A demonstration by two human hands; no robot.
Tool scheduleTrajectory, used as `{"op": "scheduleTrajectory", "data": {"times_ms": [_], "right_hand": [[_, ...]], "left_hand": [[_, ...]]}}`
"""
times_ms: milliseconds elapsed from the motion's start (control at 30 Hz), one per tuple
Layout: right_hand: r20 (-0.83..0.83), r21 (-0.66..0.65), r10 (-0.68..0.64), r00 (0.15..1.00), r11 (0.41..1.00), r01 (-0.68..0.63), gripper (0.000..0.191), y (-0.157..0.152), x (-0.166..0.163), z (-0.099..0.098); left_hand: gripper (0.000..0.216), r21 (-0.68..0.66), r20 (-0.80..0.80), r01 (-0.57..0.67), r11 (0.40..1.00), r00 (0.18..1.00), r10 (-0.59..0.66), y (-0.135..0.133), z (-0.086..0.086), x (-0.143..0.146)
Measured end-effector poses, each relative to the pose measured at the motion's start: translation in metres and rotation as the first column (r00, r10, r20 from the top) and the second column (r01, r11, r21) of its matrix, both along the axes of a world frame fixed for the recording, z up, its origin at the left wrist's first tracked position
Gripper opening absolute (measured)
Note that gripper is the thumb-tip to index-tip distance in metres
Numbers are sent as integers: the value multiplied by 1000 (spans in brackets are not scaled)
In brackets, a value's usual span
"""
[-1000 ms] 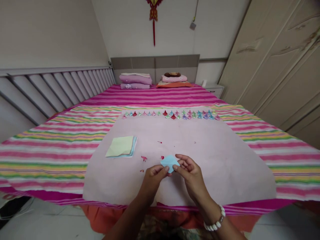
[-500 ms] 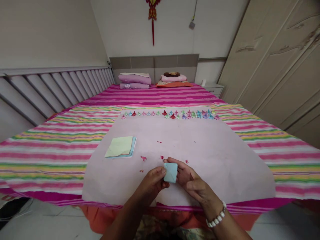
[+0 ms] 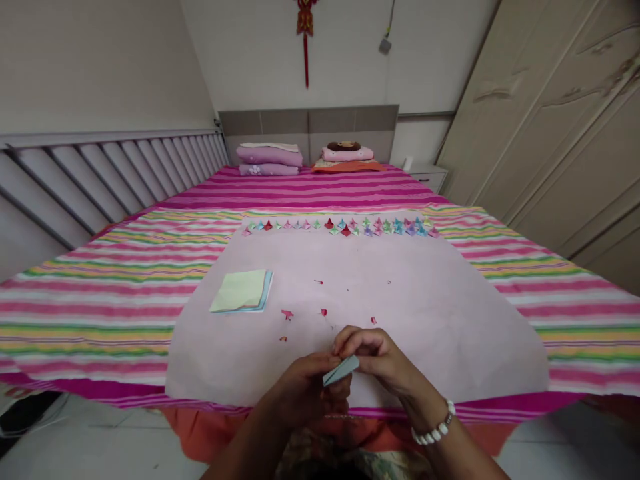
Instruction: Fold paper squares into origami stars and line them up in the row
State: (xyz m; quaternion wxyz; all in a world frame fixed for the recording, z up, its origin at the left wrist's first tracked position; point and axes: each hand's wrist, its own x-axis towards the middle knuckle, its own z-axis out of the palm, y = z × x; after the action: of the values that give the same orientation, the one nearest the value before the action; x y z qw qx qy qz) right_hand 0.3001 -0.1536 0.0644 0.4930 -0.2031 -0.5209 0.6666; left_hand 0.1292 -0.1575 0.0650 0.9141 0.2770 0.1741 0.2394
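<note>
Both hands meet over the near edge of a pale pink sheet spread on the striped bed. A small light blue folded paper is pinched between them, seen nearly edge-on. My left hand grips its lower left end with closed fingers. My right hand, a white bead bracelet on its wrist, curls its fingers over the paper's upper right end.
A stack of square papers, pale green on top, lies to the left on the sheet. A row of several small folded paper pieces lines the sheet's far edge. Tiny red scraps dot the middle. Folded bedding is at the headboard; a wardrobe stands on the right.
The hands have drawn back toward me with the blue paper. The paper has turned from lying face-up to nearly edge-on, and the right fingers have closed over it.
</note>
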Motion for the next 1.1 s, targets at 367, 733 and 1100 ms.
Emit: {"op": "scheduleTrajectory", "data": {"times_ms": [367, 733, 1100], "right_hand": [[165, -97, -124, 979, 985, 141, 19, -1, -1, 11], [261, -177, -274, 926, 929, 325, 23, 2, -3, 6], [214, -225, -286, 934, 916, 332, 23, -3, -11, 13]], "left_hand": [[19, 154, -365, -133, 979, 913, 182, 5, 7, -1], [28, 614, -287, -258, 746, 807, 516, 19, 15, -31], [18, 708, -367, -233, 666, 684, 630, 16, 22, -19]]}}
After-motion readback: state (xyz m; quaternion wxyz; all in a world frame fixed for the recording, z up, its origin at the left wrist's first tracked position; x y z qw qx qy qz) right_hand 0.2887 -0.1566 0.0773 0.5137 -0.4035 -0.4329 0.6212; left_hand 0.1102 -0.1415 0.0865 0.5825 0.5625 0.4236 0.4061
